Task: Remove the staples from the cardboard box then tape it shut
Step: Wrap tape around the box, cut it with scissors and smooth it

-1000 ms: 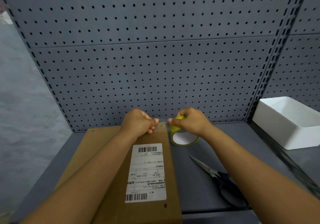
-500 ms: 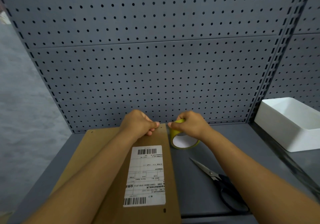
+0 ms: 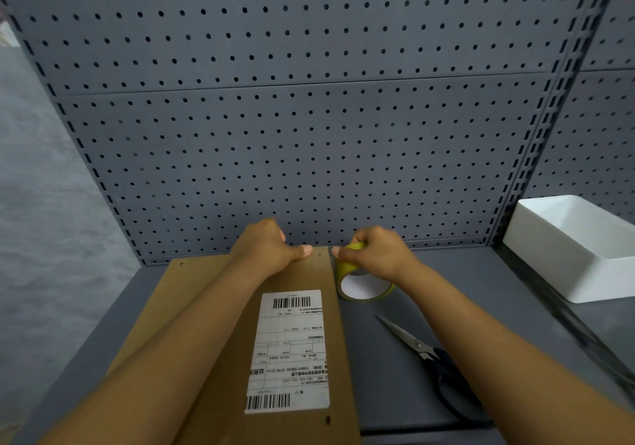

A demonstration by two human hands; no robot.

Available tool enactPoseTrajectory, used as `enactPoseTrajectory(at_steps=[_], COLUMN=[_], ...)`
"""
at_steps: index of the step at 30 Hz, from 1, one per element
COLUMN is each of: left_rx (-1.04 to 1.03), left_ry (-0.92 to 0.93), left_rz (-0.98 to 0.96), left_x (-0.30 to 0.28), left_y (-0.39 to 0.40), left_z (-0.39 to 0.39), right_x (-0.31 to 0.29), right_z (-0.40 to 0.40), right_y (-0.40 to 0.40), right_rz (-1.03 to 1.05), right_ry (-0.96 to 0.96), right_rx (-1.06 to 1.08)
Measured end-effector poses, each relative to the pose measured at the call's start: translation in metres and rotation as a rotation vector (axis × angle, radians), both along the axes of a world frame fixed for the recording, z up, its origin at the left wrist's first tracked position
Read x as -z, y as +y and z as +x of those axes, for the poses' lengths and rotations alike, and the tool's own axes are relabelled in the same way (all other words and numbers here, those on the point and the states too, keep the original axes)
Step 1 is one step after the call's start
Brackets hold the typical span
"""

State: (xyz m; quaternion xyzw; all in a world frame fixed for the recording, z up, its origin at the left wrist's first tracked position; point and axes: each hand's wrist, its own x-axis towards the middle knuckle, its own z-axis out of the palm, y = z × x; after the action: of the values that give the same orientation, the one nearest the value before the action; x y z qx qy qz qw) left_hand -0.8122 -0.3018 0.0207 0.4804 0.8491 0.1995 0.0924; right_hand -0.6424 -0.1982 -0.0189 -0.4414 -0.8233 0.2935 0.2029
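While left hand fist presses cardboard box, right hand grips tape roll, white bin beside.

Dim, even indoor light, cool grey cast, no hard shadows. Soft shadow under the scissors and beside the white bin, which is the brightest spot, near clipping. Faint sheen on the shelf edge at right. Strong wide-angle bending of the pegboard lines at edges. Centre sharp, forearms slightly soft.
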Motion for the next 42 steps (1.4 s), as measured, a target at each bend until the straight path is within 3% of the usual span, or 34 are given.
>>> enactPoseTrajectory(at_steps=[2, 5, 8, 11, 14, 21, 24, 28, 32, 35, 37, 42], left_rx=[0.064, 0.345, 0.584, 0.645, 0.695, 0.706, 0.711, 0.543, 0.432, 0.425, 0.426, 0.438], left_ry=[0.038, 0.136, 0.168, 0.203, 0.226, 0.210, 0.204, 0.260, 0.014, -0.147, -0.166, -0.148], left_rz=[0.100, 0.251, 0.101, -0.085, -0.151, -0.192, -0.219, 0.043, 0.064, 0.021, 0.009, 0.030], left_x=[0.005, 0.014, 0.020, 0.020, 0.020, 0.018, 0.014, 0.003, 0.014, 0.015, 0.017, 0.020], left_y=[-0.004, -0.014, -0.025, -0.027, -0.031, -0.028, -0.030, -0.018, -0.007, -0.005, -0.005, -0.004], left_z=[-0.001, 0.010, 0.018, 0.011, 0.011, 0.003, 0.002, 0.013, 0.020, 0.012, 0.007, 0.005], right_x=[-0.001, -0.001, 0.000, 0.000, 0.001, 0.000, -0.001, 0.011, 0.031, 0.034, 0.030, 0.008], right_z=[0.001, 0.000, 0.000, 0.000, 0.000, 0.003, 0.008, 0.030, 0.034, 0.027, 0.029, 0.042], right_y=[-0.001, -0.003, -0.003, -0.003, -0.006, -0.010, -0.011, -0.005, -0.008, -0.010, -0.008, 0.015], right_rz=[0.003, -0.001, 0.007, 0.013, 0.014, 0.021, -0.052, -0.250, -0.548, -0.624, -0.557, -0.287], right_ry=[0.006, 0.020, 0.016, 0.015, 0.036, 0.029, 0.120, 0.317, 0.539, 0.746, 0.714, 0.347], right_rx=[0.001, 0.006, 0.011, 0.015, 0.034, 0.049, -0.003, 0.051, 0.128, 0.119, 0.076, -0.031])
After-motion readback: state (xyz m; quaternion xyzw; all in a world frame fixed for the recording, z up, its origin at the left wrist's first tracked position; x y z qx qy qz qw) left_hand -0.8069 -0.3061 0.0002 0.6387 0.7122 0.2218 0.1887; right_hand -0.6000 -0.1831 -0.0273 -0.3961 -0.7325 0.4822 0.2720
